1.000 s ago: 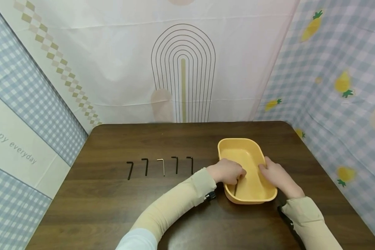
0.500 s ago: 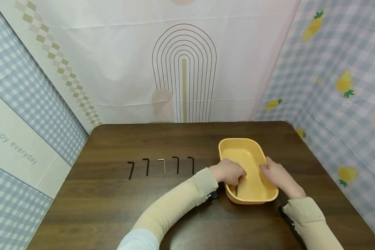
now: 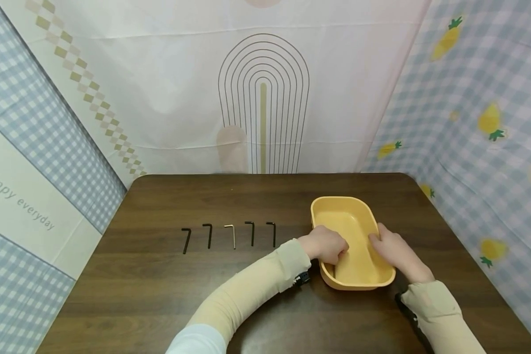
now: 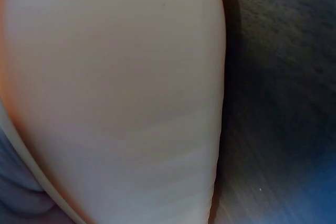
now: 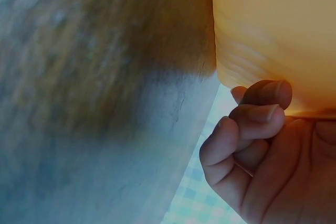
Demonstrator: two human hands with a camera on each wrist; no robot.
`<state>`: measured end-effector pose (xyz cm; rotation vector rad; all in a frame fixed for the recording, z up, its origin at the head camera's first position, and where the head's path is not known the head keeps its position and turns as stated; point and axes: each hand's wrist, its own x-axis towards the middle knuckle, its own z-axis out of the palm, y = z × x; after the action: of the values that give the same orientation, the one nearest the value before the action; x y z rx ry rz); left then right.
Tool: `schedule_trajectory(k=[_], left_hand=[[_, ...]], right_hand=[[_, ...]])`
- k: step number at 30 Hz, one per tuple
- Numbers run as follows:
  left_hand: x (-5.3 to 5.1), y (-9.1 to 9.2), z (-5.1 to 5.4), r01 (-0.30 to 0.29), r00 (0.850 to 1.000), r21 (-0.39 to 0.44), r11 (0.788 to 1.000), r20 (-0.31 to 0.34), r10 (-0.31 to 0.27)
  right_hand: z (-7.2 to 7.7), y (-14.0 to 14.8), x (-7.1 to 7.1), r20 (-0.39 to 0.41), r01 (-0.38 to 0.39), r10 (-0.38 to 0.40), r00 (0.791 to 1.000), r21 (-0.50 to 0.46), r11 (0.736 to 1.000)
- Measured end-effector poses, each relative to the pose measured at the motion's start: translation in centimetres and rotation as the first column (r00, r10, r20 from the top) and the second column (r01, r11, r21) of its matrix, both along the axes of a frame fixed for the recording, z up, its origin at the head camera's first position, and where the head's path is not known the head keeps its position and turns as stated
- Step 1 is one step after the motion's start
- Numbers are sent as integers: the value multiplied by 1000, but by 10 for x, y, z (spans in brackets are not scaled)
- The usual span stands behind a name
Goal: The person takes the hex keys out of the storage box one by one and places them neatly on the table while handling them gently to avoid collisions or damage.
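A yellow plastic bin point(image 3: 351, 221) sits on the right part of the table. My left hand point(image 3: 328, 244) reaches over its left rim, fingers curled and pointing down inside. Below those fingers a short bit of a slim dark hex key point(image 3: 334, 269) shows; the rest of it is hidden by the hand. My right hand point(image 3: 393, 248) holds the bin's right rim, thumb on the inner side. The right wrist view has its curled fingers point(image 5: 262, 114) against the bin's outer wall point(image 5: 278, 30). The left wrist view is mostly bin wall point(image 4: 115, 77).
Several hex keys lie in a row left of the bin: black ones point(image 3: 186, 241) and a silver one point(image 3: 234, 237) in the middle, spaced apart. The brown wood table point(image 3: 150, 295) ends at the back against a hanging white cloth point(image 3: 168, 98); checked cloth point(image 3: 460, 147) hangs on the right.
Both hands and the bin hold nearly the same place. Less of the hex key shows below my left hand than before. The whole view has shifted slightly.
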<state>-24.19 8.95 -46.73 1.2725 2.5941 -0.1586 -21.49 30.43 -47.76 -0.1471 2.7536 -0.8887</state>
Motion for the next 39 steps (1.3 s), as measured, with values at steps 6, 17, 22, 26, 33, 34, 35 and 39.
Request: schedule_trajectory(k=[6,17,22,26,33,34,35,39], left_hand=[[0,1,-1,-5,1000,-1,1000,-10,5],[7,4,-5,-93,995,-42,995,-33,91],[5,4,-6,-89,995,-39,995,-49,87],[4,4,-6,-83,995,-30,996,-61,81],[3,3,-6,-89,994,35,995,-54,91],[3,3,-6,-88,995,44,995,-52,90],[4,3,-6,-86,995,53,995,-50,89],[5,2,-5,-74,995,89,993,-55,79]], right_hand=[[1,0,0,0,-2,2,1000,10,1000],[0,-2,-2,3,-4,4,1000,21,1000],[0,-1,-3,0,-5,5,1000,27,1000],[1,0,-2,-4,-12,12,1000,24,1000],[1,-1,-1,-1,-12,12,1000,-8,1000],[1,-1,-1,-1,-10,10,1000,-7,1000],[1,-1,-1,-1,-10,10,1000,-9,1000],[2,-1,0,-6,-13,13,1000,-9,1000]])
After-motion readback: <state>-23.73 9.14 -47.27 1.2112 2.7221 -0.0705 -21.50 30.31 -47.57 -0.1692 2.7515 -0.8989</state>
